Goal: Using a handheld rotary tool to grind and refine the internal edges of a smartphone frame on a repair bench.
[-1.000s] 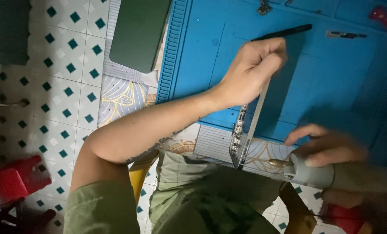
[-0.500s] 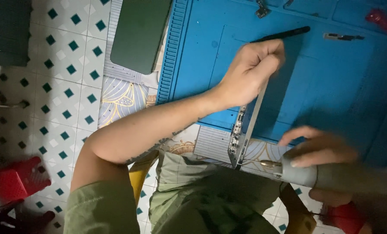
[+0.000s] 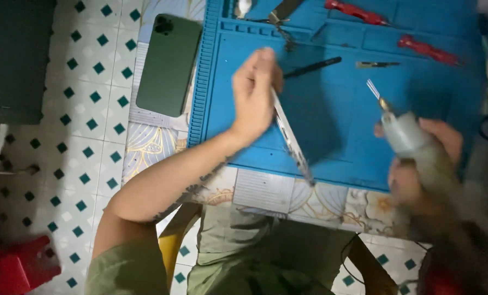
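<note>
My left hand (image 3: 253, 97) grips the top end of a phone frame (image 3: 291, 139) that stands on its edge over the blue work mat (image 3: 336, 136), its lower end near the mat's front edge. To the right, my right hand (image 3: 418, 164) is closed round a grey handheld rotary tool (image 3: 413, 139) with a thin metal tip pointing up and left. The tool's tip is apart from the frame. Motion blur softens the right hand.
A dark green phone back (image 3: 168, 64) lies on the table left of the mat. Red-handled tools (image 3: 427, 50), a black pen-like tool (image 3: 312, 66) and tweezers (image 3: 279, 13) lie at the mat's far side. A red stool (image 3: 14, 267) stands on the tiled floor.
The view shifted. My right hand with the rotary tool has risen from the table's front edge to over the mat. My left hand still holds the frame on edge.
</note>
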